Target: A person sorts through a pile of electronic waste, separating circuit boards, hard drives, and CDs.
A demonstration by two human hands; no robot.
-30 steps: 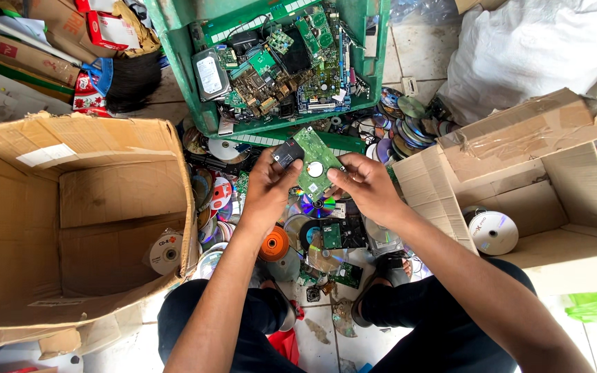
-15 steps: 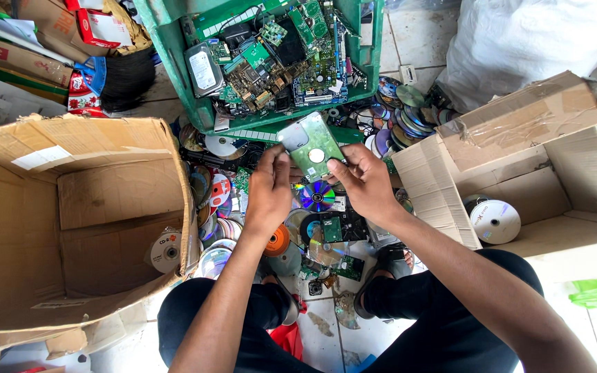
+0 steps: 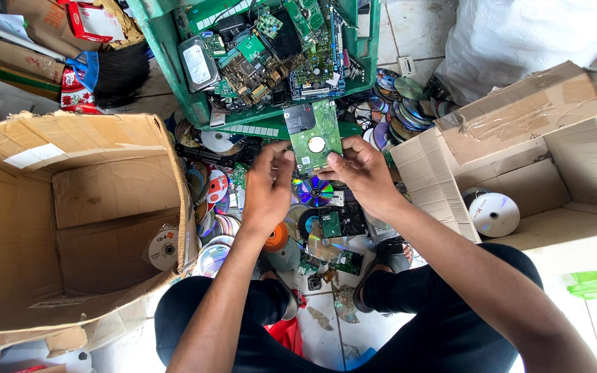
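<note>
You have the flat rectangular hard drive with its green circuit board (image 3: 314,136) pinched between both hands, left hand (image 3: 268,188) and right hand (image 3: 362,173) fingers clenched on its lower edge, above the green plastic crate (image 3: 167,62). It looks stiff and fairly heavy; grip the metal edges, not the board.

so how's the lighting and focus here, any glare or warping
Head view: even daylight, soft shadows; the hard drive between the left hand and right hand is sharp; rainbow glare on a disc; wide-angle bending of the cardboard box edges.
</note>
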